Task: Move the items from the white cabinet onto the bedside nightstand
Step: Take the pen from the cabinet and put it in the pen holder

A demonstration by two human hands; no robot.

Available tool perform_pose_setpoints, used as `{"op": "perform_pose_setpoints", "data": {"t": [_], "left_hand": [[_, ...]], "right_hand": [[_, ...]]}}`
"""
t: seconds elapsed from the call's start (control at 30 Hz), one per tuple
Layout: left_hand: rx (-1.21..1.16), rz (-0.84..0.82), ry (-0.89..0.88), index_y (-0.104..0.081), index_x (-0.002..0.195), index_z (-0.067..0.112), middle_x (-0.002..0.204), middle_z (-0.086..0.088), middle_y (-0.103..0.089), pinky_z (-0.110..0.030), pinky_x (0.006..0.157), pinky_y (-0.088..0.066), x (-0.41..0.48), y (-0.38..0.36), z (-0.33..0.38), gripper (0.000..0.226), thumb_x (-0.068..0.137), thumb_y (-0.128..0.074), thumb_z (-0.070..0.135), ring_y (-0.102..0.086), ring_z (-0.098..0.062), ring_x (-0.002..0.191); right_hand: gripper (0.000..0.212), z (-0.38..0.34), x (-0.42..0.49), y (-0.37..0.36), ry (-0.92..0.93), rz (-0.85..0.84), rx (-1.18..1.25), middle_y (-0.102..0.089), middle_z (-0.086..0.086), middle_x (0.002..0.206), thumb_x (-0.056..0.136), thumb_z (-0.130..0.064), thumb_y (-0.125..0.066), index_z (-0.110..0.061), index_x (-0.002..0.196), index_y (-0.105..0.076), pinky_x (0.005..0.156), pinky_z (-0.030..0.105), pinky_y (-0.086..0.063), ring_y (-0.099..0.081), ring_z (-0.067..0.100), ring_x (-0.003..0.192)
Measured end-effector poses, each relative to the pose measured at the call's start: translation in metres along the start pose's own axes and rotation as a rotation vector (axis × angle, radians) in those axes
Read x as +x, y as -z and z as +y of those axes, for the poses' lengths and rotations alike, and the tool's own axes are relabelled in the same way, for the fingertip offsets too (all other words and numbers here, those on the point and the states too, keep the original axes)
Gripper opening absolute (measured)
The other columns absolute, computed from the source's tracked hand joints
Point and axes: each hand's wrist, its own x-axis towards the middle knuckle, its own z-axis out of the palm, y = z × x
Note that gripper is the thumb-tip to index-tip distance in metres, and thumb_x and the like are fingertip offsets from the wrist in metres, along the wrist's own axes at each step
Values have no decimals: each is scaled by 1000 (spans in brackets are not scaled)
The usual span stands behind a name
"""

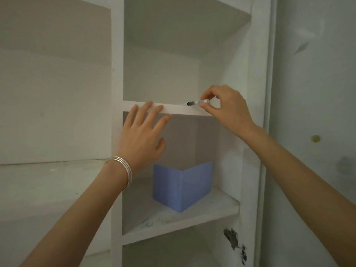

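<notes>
I face the white cabinet (117, 74) with its open shelves. My right hand (227, 106) pinches a slim white pen with a black tip (195, 102) just above the front edge of the upper shelf (185, 111). My left hand (142, 135), with silver bangles on the wrist, is spread flat with straight fingers, its fingertips touching that shelf's front edge. A blue folded card or booklet (182, 186) stands upright, opened in a V, on the shelf below (212, 211).
A wider compartment with a shelf (48, 170) lies to the left of the divider. The open cabinet door (312, 132) with a frosted panel stands at the right, a dark hinge (234, 240) low on the frame.
</notes>
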Motion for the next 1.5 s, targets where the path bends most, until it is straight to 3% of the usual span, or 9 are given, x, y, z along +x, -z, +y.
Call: {"op": "perform_pose_setpoints", "data": {"t": [0.1, 0.3, 0.53, 0.77, 0.93, 1.07, 1.13, 1.27, 1.5], "left_hand": [[-112, -2, 4, -58, 121, 10, 127, -16, -54, -52, 103, -32, -11, -4, 15, 52, 73, -47, 25, -44, -37, 123], [-441, 5, -113, -61, 117, 9, 119, -13, -59, -46, 93, -37, -57, -13, 70, 46, 82, -41, 31, -50, -37, 112], [-881, -16, -430, -60, 120, 9, 122, -12, -59, -45, 96, -37, -108, 0, 183, 44, 83, -46, 27, -51, -34, 115], [-1222, 36, -724, -60, 120, 10, 119, -10, -60, -46, 97, -39, -146, 71, 300, 45, 82, -48, 31, -53, -33, 113], [-1420, 19, -1005, -57, 126, 12, 123, -9, -59, -49, 100, -38, -200, 153, 380, 51, 86, -42, 40, -52, -31, 117], [-1551, 40, -1194, -58, 126, 10, 121, -10, -61, -49, 99, -42, -244, 245, 422, 56, 87, -37, 44, -55, -32, 114], [-1631, 69, -1280, -60, 124, 10, 119, -11, -63, -50, 95, -45, -272, 302, 431, 57, 86, -35, 45, -59, -32, 110], [-1734, 130, -1476, -61, 123, 12, 116, -8, -65, -47, 93, -46, -349, 422, 426, 60, 84, -32, 47, -61, -29, 108], [-1832, 291, -1780, -55, 130, 10, 128, -11, -59, -47, 106, -36, -492, 622, 370, 64, 82, -33, 48, -53, -27, 119]], "right_hand": [[6, -9, -21, 24, -71, 51, 35, -65, -7, 84, 84, -20, -63, -16, 88, -65, 72, 39, -52, -60, 10, 80], [15, -38, -103, 97, -284, 74, -93, -64, -2, 87, 82, -14, -63, -12, 96, -71, 72, 24, -54, -62, 11, 77], [12, -118, -237, 194, -893, -32, -295, -68, -3, 79, 79, -6, -71, -16, 87, -70, 67, 11, -48, -66, 2, 70], [6, -251, -312, 306, -1292, 87, -545, -73, 2, 78, 80, -21, -70, -21, 86, -71, 69, 26, -50, -68, 10, 80], [7, -375, -351, 383, -1479, 202, -857, -73, -3, 76, 77, -27, -72, -26, 84, -71, 80, 38, -52, -69, 12, 81], [7, -504, -366, 421, -1578, 246, -1122, -72, -11, 77, 82, -20, -70, -27, 83, -70, 66, 10, -47, -65, 0, 74], [7, -574, -370, 431, -1641, 301, -1242, -70, -18, 70, 82, -20, -70, -27, 81, -71, 61, 5, -42, -64, -1, 70], [8, -719, -376, 441, -1765, 452, -1435, -72, -4, 78, 83, -19, -68, -26, 82, -72, 63, 14, -46, -66, 8, 72], [11, -966, -359, 425, -1886, 636, -1705, -72, -1, 83, 82, -15, -67, -25, 81, -70, 76, 30, -51, -67, 13, 79]]}}
